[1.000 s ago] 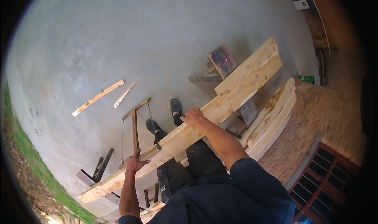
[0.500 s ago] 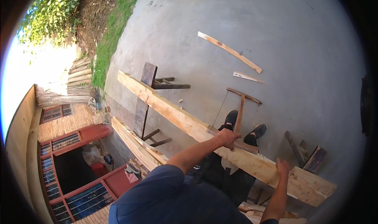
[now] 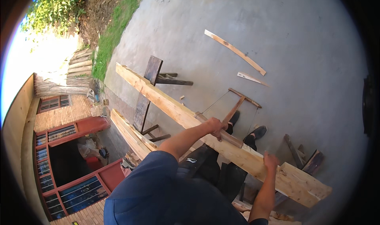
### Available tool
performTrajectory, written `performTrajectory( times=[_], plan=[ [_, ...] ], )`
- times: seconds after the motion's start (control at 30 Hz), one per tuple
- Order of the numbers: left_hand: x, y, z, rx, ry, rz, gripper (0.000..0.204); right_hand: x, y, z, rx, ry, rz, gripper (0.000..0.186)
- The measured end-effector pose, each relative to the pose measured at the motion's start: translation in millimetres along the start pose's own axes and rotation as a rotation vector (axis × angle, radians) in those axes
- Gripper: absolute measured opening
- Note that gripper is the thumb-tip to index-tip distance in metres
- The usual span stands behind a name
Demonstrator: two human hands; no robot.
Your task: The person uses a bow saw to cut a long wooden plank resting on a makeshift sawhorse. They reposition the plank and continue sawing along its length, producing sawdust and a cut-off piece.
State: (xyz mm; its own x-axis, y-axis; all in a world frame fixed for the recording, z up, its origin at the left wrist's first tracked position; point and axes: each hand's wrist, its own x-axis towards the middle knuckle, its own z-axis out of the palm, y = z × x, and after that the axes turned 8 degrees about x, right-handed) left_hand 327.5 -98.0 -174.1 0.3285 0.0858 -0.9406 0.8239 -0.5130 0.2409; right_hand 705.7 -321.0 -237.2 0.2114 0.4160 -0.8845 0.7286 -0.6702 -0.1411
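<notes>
A long pale wooden plank [image 3: 174,108] runs slantwise from the far left to the near right. My left hand [image 3: 215,127] is closed round a wooden frame saw [image 3: 236,106], where its middle bar meets the end bar lying over the plank. The saw's other end bar stands out beyond the plank's far edge, above the floor. My right hand [image 3: 271,161] grips the plank's far edge farther right, close to a step in the wood. Its fingertips are partly hidden.
A dark wooden trestle [image 3: 153,69] bears the plank's left part; another dark trestle [image 3: 314,161] stands at the right. Two offcuts, a long strip [image 3: 237,53] and a short wedge [image 3: 251,78], lie on the concrete floor [image 3: 301,67]. More boards [image 3: 132,136] lie at the left.
My left hand and the saw's near end bar have moved up and left along the plank. My right hand keeps its hold near the step. The whole view has shifted slightly.
</notes>
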Motion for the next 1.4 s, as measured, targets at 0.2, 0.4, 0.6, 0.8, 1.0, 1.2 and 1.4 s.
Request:
performTrajectory(
  times=[0.2,0.4,0.6,0.8,1.0,1.2,1.4],
  plan=[
    [-13.9,-41.7,25.8,-0.006,0.063,0.016,0.079,3.5,-37.9,22.8,0.009,0.004,0.019,0.071],
    [-5.0,-44.0,42.1,0.042,0.149,0.025,0.068,14.9,-39.0,28.4,-0.005,0.081,0.041,0.064],
    [-3.8,-22.1,47.7,0.078,0.387,0.061,0.052,-5.6,-54.2,14.6,0.198,0.277,-0.075,0.038],
    [-19.8,45.7,-10.7,-0.141,0.580,0.058,0.050,-81.1,-123.2,-23.1,0.798,0.741,-0.260,0.023],
    [-85.1,100.0,-71.6,-0.355,0.638,-0.027,0.046,-161.2,-134.9,-54.1,0.824,0.701,-0.300,0.018],
    [-147.6,116.5,-73.6,0.065,0.649,0.191,0.048,-236.1,-122.7,-77.3,0.637,0.853,-0.461,0.014],
    [-187.8,147.6,-77.8,0.201,0.708,0.264,0.047,-283.5,-96.9,-75.5,0.494,0.979,-0.485,0.012]
  ],
)
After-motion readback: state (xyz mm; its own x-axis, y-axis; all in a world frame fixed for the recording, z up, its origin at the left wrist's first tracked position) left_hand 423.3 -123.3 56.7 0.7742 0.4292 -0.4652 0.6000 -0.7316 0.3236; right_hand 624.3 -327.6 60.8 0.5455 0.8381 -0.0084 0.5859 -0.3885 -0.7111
